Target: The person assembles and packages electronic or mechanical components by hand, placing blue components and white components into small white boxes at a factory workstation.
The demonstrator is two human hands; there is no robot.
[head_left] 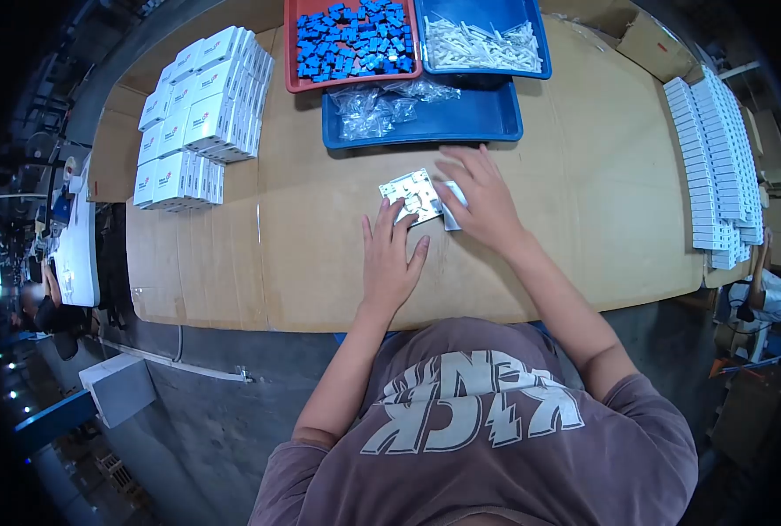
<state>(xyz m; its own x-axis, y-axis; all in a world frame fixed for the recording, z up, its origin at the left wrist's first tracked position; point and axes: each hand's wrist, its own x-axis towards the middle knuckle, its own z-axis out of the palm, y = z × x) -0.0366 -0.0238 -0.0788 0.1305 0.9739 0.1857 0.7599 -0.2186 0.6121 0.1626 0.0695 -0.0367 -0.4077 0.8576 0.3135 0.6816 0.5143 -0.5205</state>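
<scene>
- I see a white plate (418, 186) with bumps and holes lying flat on the cardboard table top (583, 219), near the middle of the picture, a bit above center.
- The plate looks almost square, so I can't pick out a long side. It sits a little turned, not straight with the table.
- The left hand (385, 267) is just below and to the left of the plate. Its fingers are spread wide, and the tips reach up onto the plate's lower left part. It is not closed around anything.
- The right hand (493, 206) comes in from the right side. Its fingers bend over a smaller white piece (452, 219), right beside the plate's right edge. I can't tell if it grips that piece or just rests on it.
- So the plate lies between the two hands, and the left hand looks nearer, as its fingers are on it. The small piece is nearer the right hand.
- Above them, at the top middle, is a blue tray (425, 140) with clear plastic bags (368, 114) in it.
</scene>
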